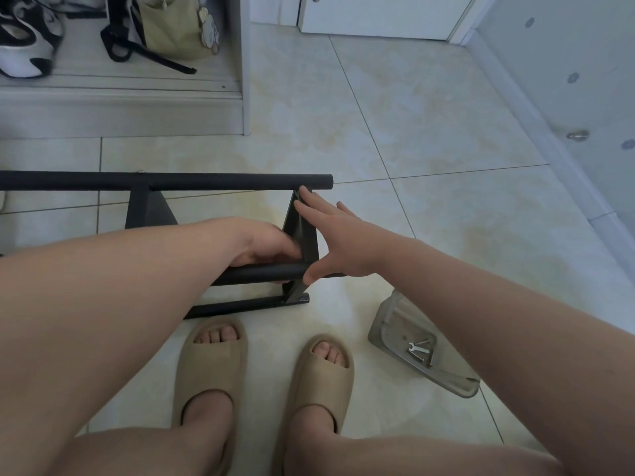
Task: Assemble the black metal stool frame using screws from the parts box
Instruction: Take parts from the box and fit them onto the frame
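A: Where is the frame [220, 182]?

B: It lies on its side on the floor [429, 132], directly under both grips. The left grip [269, 247] is clenched round a tube [261, 271], with the fingers curled under it. This probably stops the frame from rolling or sliding.

A: And the other?

B: The right grip [338, 242] is released and grasps nothing. Its fingers are straight and lie flat against the outer face of the end plate [307, 231], just right of the left grip. The thumb is spread down to the tube's end. It looks as if the person is pressing the plate square onto the tube to line up a joint.

A: How are the arms placed?

B: Both forearms reach forward and down over the knees and meet at that corner. The left wrist is bent over the tube, and the right palm faces left.

A: And the box?

B: The box [391, 321] is on the floor, below and to the right of the right grip. It holds a small wrench [418, 348] and some bits that are too small to tell apart. The person's slippers [213, 365] sit nearer than both grips. No screw is in either grip, so fastening seems not yet begun.
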Tool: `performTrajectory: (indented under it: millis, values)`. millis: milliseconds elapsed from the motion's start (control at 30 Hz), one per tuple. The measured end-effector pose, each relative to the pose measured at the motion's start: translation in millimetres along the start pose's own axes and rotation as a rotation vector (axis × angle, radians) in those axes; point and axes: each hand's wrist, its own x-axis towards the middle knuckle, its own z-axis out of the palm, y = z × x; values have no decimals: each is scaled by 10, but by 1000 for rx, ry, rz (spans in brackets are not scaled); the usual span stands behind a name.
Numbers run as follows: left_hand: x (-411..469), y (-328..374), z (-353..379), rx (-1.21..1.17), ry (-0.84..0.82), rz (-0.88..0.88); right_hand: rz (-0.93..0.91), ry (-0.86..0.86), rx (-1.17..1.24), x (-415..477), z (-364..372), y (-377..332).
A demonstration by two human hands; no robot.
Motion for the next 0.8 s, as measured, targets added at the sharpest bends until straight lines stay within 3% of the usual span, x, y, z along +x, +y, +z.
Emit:
performTrajectory:
  millis: [267,400,667,800]
  values:
    - [52,-38,-45,-95,-77,-47,4,-7,3,-2,-13,-12]
    - [38,-28,-33,-60,-37,-111,8,-5,5,-7,-8,-15]
    - [37,-11,-7,-12,-12,13,11,-4,6,-2,-12,-14]
    - [26,-26,-32,-69,-71,-7,12,-4,10,0,-6,-14]
